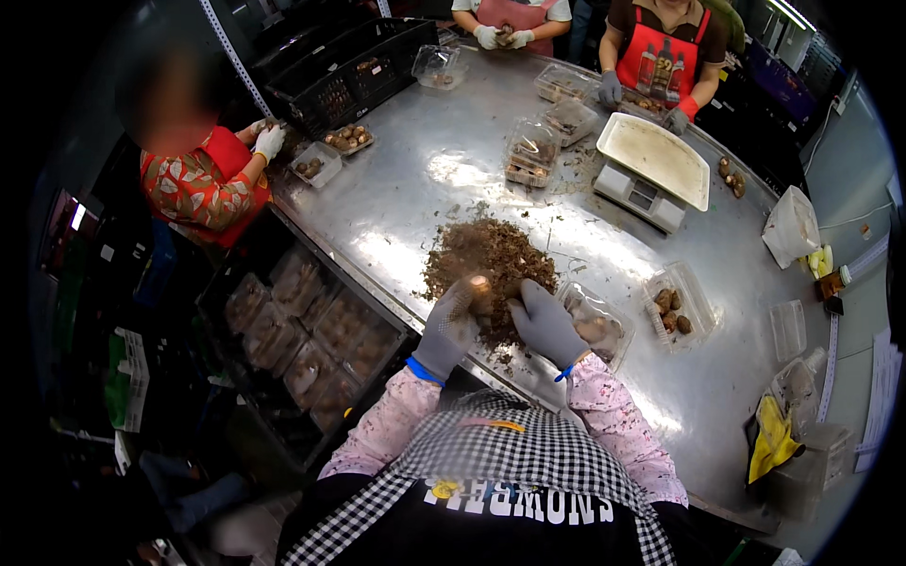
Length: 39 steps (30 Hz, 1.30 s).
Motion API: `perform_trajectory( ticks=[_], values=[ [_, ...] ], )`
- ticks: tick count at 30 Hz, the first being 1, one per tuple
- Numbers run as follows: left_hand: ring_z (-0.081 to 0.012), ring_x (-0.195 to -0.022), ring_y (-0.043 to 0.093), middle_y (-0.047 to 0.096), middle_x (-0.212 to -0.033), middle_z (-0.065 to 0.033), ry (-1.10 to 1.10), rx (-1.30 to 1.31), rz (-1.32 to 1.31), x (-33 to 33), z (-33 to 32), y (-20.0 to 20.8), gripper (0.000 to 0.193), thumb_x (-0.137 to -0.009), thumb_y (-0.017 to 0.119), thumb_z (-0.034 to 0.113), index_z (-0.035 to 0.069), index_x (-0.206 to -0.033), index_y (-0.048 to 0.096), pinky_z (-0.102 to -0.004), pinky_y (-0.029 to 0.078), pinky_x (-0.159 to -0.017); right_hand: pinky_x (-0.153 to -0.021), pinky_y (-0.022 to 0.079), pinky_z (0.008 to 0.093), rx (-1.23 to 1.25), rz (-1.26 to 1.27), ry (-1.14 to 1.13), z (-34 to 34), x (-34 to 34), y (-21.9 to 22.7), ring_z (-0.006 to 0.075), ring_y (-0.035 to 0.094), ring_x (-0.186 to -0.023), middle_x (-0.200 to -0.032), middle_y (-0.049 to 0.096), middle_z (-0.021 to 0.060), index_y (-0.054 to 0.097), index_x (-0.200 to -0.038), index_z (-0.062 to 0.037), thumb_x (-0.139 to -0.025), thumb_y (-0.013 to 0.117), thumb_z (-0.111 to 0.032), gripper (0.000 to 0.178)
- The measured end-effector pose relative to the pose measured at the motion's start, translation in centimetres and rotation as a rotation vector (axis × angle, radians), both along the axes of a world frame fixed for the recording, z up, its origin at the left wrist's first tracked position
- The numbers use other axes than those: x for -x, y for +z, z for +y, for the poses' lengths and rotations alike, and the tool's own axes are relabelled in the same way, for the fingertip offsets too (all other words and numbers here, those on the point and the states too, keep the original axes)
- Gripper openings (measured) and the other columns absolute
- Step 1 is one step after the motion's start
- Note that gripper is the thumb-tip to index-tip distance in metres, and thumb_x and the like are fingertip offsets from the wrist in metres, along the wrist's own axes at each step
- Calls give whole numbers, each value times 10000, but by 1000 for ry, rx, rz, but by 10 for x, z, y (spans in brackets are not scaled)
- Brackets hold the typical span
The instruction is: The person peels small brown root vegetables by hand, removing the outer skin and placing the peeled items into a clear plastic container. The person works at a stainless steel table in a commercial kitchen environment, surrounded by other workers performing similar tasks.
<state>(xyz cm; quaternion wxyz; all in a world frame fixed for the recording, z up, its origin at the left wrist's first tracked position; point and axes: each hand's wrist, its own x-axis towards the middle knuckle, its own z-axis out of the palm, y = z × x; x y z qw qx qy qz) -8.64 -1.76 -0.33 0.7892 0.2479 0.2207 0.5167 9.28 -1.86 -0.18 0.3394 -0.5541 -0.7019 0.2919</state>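
Observation:
My left hand (pixel 447 332), in a grey glove with a blue cuff, is closed round a small taro (pixel 480 284) whose pale cut end faces up. Close to its right is my gloved right hand (pixel 547 323), fingers bent together; whatever they pinch, if anything, is hidden. Both hands are over the near edge of a heap of brown peelings and root fibres (pixel 462 253). Just right of my right hand lies a clear plastic box (pixel 618 328) with a few pale-brown taros inside. Another clear box (pixel 698 300) farther right holds several dark taros.
A scale with a cream tray (pixel 653 156) stands on the metal table (pixel 396 198). Filled clear boxes (pixel 533 151) are left of it. A black crate (pixel 363 363) of packed boxes sits below the table's left edge. Three co-workers (pixel 212 184) stand around the far sides.

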Motion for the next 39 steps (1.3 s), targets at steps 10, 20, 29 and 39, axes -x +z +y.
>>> perform_trajectory(
  ticks=[10, 20, 29, 39],
  values=[
    [-126, -943, 557, 582, -1098, -62, 134, -593, 592, 4, -2, -14, 371, -1005, 508, 241, 9, -1294, 493, -262, 478, -845, -745, 475, 466, -37, -138, 52, -2, 6, 16, 385, 605, -817, -830, 623, 195, 580, -864, -7, -884, 564, -231, 226],
    [-140, -1045, 569, 597, -1137, -80, 161, -456, 589, -8, -9, 18, 403, -1009, 493, 263, -10, -1306, 497, -252, 467, -899, -713, 486, 475, -172, -285, 99, -4, 4, 38, 363, 628, -775, -832, 637, 188, 589, -893, -22, -901, 555, -225, 206],
    [-137, -992, 582, 598, -1158, -91, -40, -171, 87, 7, 2, 3, 439, -1008, 482, 302, 9, -1336, 475, -261, 482, -850, -650, 456, 402, 113, 47, -11, 2, -5, 18, 317, 584, -678, -730, 563, 199, 538, -827, 24, -906, 561, -218, 256],
    [-138, -962, 582, 574, -1118, -63, 34, -112, 236, -18, -8, 19, 436, -1006, 486, 321, 8, -1309, 478, -270, 499, -805, -719, 451, 470, -285, -302, 151, -2, 2, 39, 395, 582, -819, -830, 615, 188, 530, -895, -17, -901, 545, -187, 171]
  ],
)
